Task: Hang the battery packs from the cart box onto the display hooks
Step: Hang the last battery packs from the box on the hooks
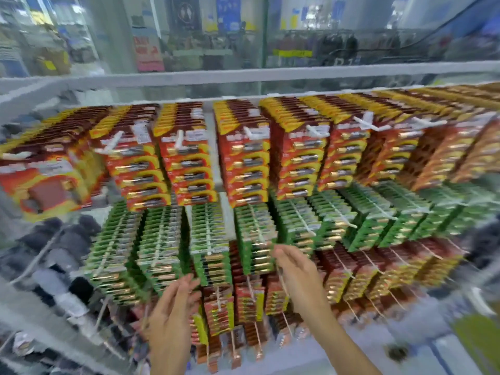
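Observation:
Rows of battery packs hang on white display hooks: red and yellow packs point(243, 158) in the top row, green packs point(208, 234) in the middle row, dark red packs point(349, 272) lower down. My left hand point(173, 315) is raised with straight fingers touching the bottom edge of a green pack column. My right hand point(297, 269) reaches to the front green pack point(257, 247) on a neighbouring hook, fingertips at its right edge. Whether it pinches the pack is blurred. The cart box is out of view.
A white shelf rail point(243, 77) runs above the hooks, with glass and the shop behind it. Dark items point(62, 239) hang on hooks at the left. A yellow-green object point(479, 339) lies at the lower right.

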The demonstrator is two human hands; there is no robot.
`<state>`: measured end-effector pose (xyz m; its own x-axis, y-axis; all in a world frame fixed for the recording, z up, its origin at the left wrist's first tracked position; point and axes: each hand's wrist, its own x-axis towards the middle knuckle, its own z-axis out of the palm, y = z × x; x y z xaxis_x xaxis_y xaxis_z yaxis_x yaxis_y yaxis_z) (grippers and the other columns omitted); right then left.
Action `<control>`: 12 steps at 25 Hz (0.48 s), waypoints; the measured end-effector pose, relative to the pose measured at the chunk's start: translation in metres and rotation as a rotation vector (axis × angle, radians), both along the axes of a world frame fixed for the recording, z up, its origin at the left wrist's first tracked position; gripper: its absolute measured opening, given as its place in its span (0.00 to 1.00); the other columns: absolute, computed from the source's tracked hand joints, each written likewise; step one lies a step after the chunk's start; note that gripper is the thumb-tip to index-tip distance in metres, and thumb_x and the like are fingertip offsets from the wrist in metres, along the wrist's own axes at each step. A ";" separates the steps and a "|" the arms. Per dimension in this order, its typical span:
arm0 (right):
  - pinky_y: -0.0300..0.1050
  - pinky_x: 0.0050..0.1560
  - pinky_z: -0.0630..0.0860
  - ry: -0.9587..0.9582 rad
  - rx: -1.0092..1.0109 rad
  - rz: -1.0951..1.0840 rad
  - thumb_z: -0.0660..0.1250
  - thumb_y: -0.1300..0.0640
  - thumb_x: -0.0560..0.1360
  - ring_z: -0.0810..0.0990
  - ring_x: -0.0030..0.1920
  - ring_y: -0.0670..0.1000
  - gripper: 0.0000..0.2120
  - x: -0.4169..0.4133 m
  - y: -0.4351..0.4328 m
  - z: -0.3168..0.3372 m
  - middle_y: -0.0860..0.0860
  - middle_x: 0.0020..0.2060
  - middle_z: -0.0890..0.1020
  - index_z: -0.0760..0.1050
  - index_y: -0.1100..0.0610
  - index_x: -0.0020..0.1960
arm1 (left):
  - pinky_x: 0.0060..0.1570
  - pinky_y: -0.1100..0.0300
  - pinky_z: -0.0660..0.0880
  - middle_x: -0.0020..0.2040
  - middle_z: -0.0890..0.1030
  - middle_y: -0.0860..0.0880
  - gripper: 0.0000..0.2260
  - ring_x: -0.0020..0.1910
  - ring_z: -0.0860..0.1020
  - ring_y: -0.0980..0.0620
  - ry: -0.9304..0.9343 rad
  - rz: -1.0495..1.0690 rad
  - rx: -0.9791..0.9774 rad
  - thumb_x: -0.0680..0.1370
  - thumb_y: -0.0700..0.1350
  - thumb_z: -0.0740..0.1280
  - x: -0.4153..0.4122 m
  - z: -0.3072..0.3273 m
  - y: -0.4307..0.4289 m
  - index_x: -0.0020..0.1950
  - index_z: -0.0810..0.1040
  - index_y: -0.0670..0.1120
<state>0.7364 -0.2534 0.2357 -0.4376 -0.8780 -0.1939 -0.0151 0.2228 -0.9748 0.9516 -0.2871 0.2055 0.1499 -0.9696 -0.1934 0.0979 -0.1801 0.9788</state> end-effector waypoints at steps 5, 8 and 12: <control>0.43 0.56 0.75 -0.058 0.160 -0.324 0.66 0.42 0.81 0.79 0.57 0.45 0.15 -0.076 0.087 -0.040 0.45 0.57 0.82 0.80 0.50 0.62 | 0.59 0.46 0.77 0.51 0.87 0.50 0.13 0.53 0.83 0.46 -0.015 -0.297 0.133 0.85 0.46 0.63 -0.092 -0.033 0.022 0.64 0.81 0.42; 0.50 0.64 0.74 -0.043 0.222 -0.535 0.67 0.33 0.72 0.80 0.57 0.48 0.28 -0.117 0.144 -0.058 0.44 0.55 0.84 0.82 0.51 0.61 | 0.40 0.55 0.79 0.38 0.86 0.61 0.18 0.40 0.83 0.50 -0.010 -0.405 0.189 0.82 0.56 0.65 -0.158 -0.056 0.036 0.64 0.80 0.44; 0.42 0.51 0.74 -0.071 0.226 -0.811 0.69 0.45 0.76 0.82 0.49 0.46 0.11 -0.173 0.227 -0.077 0.39 0.39 0.85 0.83 0.52 0.48 | 0.39 0.54 0.77 0.61 0.84 0.39 0.11 0.58 0.82 0.37 -0.015 -0.697 0.359 0.86 0.42 0.60 -0.249 -0.074 0.064 0.61 0.81 0.40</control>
